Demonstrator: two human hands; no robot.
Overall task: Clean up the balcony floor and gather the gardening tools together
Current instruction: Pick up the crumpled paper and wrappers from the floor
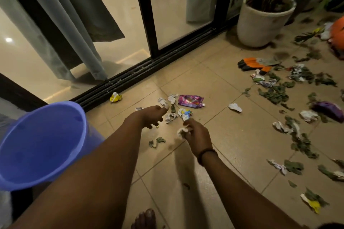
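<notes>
Right hand [195, 134] gripping crumpled paper [181, 132]. Left hand [152, 116] loosely curled, holding nothing certain. Pink wrapper [190, 101] just beyond both; bucket [42, 145] left of them.

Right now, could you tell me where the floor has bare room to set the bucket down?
Bare tiles lie between the person's forearms, just right of the blue bucket. More bare tile runs between the pink wrapper and the orange glove. Right of that, leaves and crumpled paper crowd the floor.

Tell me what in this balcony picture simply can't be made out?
- Orange object, head view: cut off by the right edge, so what it is stays unclear.
- Left hand: its curled fingers hide whatever it holds.
- Purple wrapper: print too blurred to read.
- Blue bucket: its base is hidden behind the left arm.
</notes>
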